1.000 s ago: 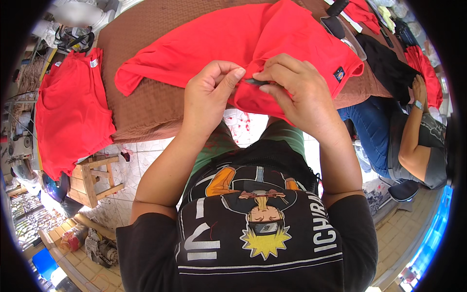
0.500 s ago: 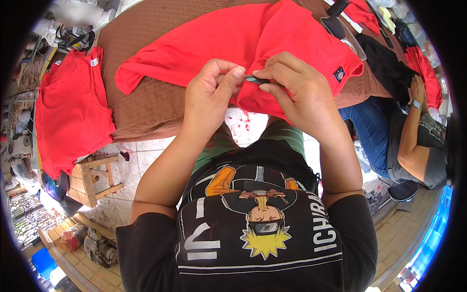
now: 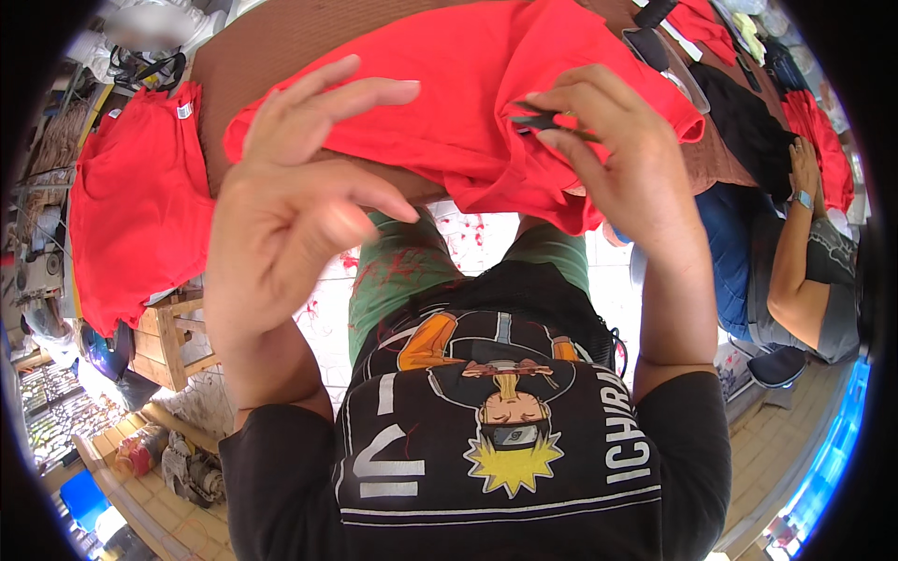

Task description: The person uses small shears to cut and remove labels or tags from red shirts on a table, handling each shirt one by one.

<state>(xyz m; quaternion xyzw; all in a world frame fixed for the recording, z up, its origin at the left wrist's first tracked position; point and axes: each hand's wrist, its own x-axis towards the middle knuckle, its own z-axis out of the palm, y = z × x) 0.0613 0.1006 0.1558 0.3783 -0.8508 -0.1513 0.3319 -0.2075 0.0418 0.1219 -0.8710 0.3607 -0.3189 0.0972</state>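
My right hand point(image 3: 622, 140) is closed around small dark thread snips point(image 3: 535, 121), whose blades point left over the red garment point(image 3: 412, 117). The garment lies in loose folds on a padded brown cover point(image 3: 257, 42), and its near edge hangs down above my knees. Off to the left, my left hand point(image 3: 285, 201) is raised in the air. Its fingers are spread and curved, with nothing visible between them, and motion blurs the thumb a little.
Another red garment point(image 3: 136, 206) is draped at the left, above a wooden stool point(image 3: 161, 346). A co-worker's hand point(image 3: 803, 168) rests by black cloth point(image 3: 744, 112) at the right. Red thread scraps lie on the tiled floor point(image 3: 472, 226) and my green shorts point(image 3: 402, 257).
My left hand has come away from the snips and garment, moving left and up with its fingers opening. My right hand has shifted slightly right and up with the snips, and the garment's near edge hangs differently.
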